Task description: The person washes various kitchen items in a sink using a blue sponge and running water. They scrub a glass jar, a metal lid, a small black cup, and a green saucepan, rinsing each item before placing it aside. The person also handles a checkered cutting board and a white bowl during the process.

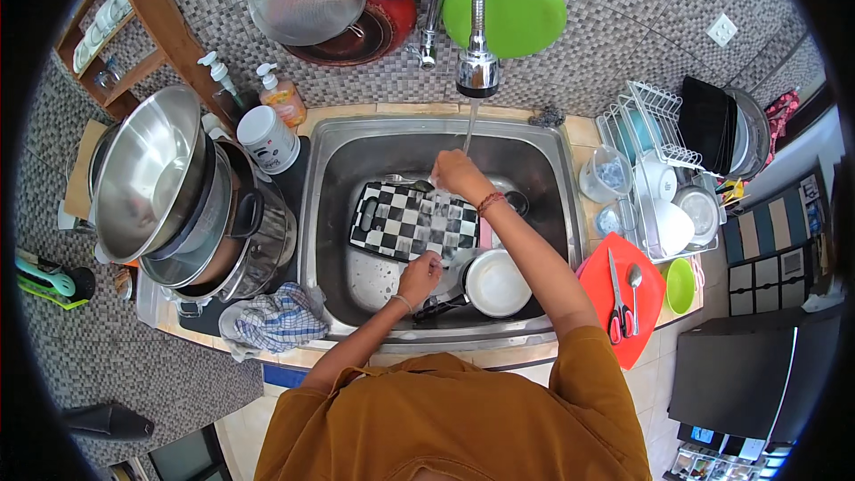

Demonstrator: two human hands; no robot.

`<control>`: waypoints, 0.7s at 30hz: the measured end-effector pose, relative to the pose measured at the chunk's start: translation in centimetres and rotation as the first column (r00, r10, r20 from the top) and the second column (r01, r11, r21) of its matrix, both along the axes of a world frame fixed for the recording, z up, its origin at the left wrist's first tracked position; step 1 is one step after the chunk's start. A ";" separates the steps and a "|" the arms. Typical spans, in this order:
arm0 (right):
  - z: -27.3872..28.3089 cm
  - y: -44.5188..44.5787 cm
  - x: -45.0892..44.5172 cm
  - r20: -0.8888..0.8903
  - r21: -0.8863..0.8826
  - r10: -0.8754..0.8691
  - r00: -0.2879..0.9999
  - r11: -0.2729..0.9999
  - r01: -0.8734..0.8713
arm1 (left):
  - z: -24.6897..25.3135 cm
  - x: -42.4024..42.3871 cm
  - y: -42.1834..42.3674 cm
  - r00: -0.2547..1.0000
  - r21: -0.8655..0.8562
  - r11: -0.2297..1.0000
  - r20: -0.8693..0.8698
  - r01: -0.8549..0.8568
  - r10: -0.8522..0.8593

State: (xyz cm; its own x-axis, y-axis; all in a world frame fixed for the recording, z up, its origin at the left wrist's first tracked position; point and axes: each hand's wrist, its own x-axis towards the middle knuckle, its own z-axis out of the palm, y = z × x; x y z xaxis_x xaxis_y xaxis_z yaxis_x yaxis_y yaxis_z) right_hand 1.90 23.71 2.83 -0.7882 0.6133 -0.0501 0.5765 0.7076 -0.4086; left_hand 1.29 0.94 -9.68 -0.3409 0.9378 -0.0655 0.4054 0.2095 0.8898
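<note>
A black-and-white checkered cutting board [407, 220] lies in the stainless steel sink [367, 280], with white smears or suds on its surface. My right hand [459, 177] is closed over its far edge, beside the running water. A fork [399, 179] lies by those fingers; whether they hold it or anything else is hidden. My left hand [421, 278] has curled fingers at the board's near edge, and its grip on the board is unclear. A small white pan [497, 282] with a dark handle sits to its right. Water falls from the flexible faucet [477, 73].
Stacked pots and a steel bowl [148, 174] rise on the left, near a checked cloth [280, 321]. On the right, scissors [620, 321] and a spoon [634, 277] lie on a red mat [598, 280], before a dish rack [651, 227]. Pans hang behind the faucet.
</note>
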 end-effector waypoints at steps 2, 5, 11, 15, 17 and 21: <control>0.5 -0.2 -0.5 0.012 -0.013 0.072 0.997 0.997 -0.071 | -0.2 -0.1 -0.2 1.000 -0.002 1.000 0.002 -0.012 0.012; 3.6 -0.5 -1.0 0.041 -0.214 0.087 0.995 0.974 -0.077 | -0.8 -0.4 -0.5 1.000 -0.005 1.000 0.001 -0.021 0.021; 5.3 1.1 -0.5 0.033 -0.452 0.063 0.997 0.891 -0.041 | -0.8 -1.0 -0.5 1.000 -0.020 0.999 -0.009 -0.026 0.026; 5.3 2.2 0.2 -0.009 -0.583 0.032 0.999 0.812 -0.032 | -1.6 -1.2 0.1 0.998 -0.048 0.999 0.055 -0.013 0.015; 5.6 2.2 0.5 0.000 -0.592 0.025 1.000 0.806 -0.021 | -1.7 -1.0 0.4 1.000 -0.049 0.999 0.018 -0.014 0.015; 6.9 1.5 0.6 0.011 -0.640 -0.007 1.000 0.769 0.012 | -1.7 -0.9 0.5 1.000 -0.045 0.999 -0.020 -0.003 0.002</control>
State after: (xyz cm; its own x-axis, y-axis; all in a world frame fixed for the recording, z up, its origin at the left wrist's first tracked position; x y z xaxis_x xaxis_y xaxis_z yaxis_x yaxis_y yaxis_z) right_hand 2.49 25.22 9.75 -0.7806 0.4447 -0.4392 0.5866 0.2785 -0.7605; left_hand 0.35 1.44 -11.34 -0.3452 0.9331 -0.1008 0.4227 0.2505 0.8709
